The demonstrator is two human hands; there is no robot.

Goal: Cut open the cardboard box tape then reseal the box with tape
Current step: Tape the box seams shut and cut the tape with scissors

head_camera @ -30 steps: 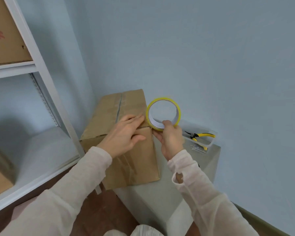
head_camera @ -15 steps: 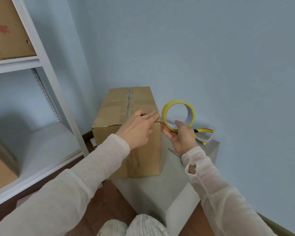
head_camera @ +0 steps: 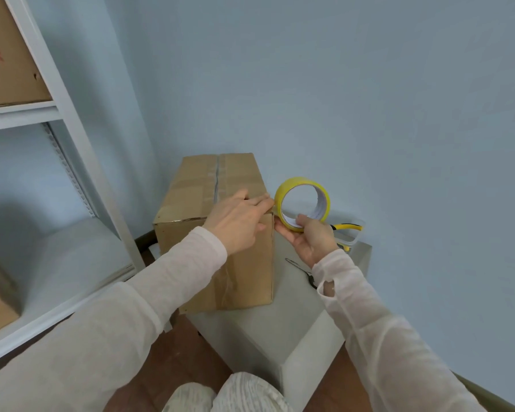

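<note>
Cardboard box (head_camera: 246,281) seam part-hidden under left hand (head_camera: 238,223), right hand (head_camera: 309,240) gripping tape (head_camera: 302,181)

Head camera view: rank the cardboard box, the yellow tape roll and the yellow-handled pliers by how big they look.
1. Cardboard box: by far the largest.
2. Yellow tape roll.
3. Yellow-handled pliers: smallest as seen, but the right hand hides most of them, so this place is unsure.

Grey stand (head_camera: 280,328), cardboard box (head_camera: 244,281), scissors (head_camera: 302,272), clear tub (head_camera: 356,237)
</note>
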